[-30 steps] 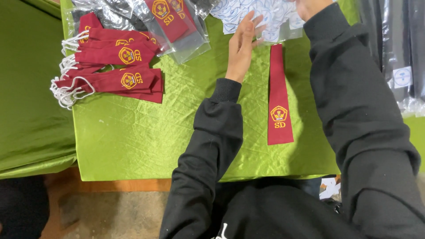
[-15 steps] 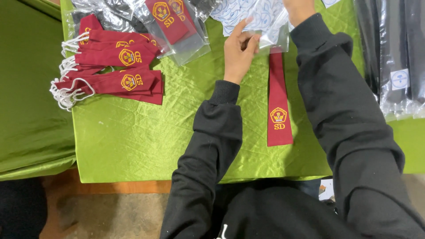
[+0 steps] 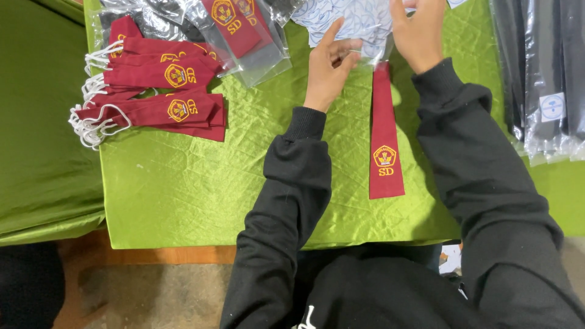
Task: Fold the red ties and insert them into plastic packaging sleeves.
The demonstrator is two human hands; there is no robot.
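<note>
Since a second ago both hands have drawn in toward the top end of the maroon tie (image 3: 385, 131): the left hand (image 3: 329, 70), then flat with fingers spread, now has its fingers curled on the edge of the clear plastic sleeve (image 3: 356, 27), and the right hand (image 3: 420, 33) has come down onto the same sleeve from the other side. Left grip: thumb and fingers closed lightly on the sleeve's edge. Right grip: fingers bent over the sleeve, but whether they pinch it I cannot tell. The tie itself has not shifted; it lies lengthwise just below and between the two grips, its top end under the sleeve's mouth, its embroidered yellow emblem toward the near end. Judgement: the work has gone from smoothing the tie to handling its sleeve at the tie's top end. Well to the left of the left grip lies a stack of maroon ties (image 3: 161, 100) with white elastic loops (image 3: 91, 116), and beyond it bagged ties (image 3: 241, 33). To the right of the right grip sit dark packets in plastic (image 3: 545, 79). The worktop (image 3: 183, 195) is covered in creased green satin cloth; a brown floor shows below its near edge.
</note>
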